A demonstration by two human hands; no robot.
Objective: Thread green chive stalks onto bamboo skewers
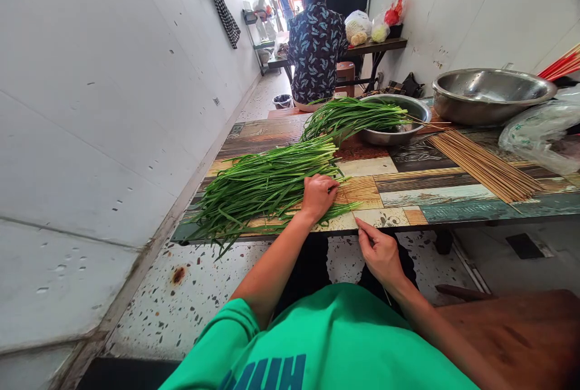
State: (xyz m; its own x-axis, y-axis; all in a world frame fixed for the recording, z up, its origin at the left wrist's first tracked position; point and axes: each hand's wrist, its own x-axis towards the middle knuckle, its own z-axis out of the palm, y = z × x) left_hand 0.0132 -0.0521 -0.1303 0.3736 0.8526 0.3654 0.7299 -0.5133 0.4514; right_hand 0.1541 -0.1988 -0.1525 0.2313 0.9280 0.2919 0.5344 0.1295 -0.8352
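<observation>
at the near table edge (410, 216), a stick (354, 214) is pinched by the right hand (379, 251), loose greens (258, 181) are touched by the left hand (319, 196), grip unclear; a bunch (348, 117) toward the far edge looks threaded, those and the stick bundle (489, 166) left.

Dark block letters (284, 372) on the green shirt (348, 335), cut off, unreadable; printed lettering (421, 155) on the tabletop (435, 195), equally illegible
</observation>
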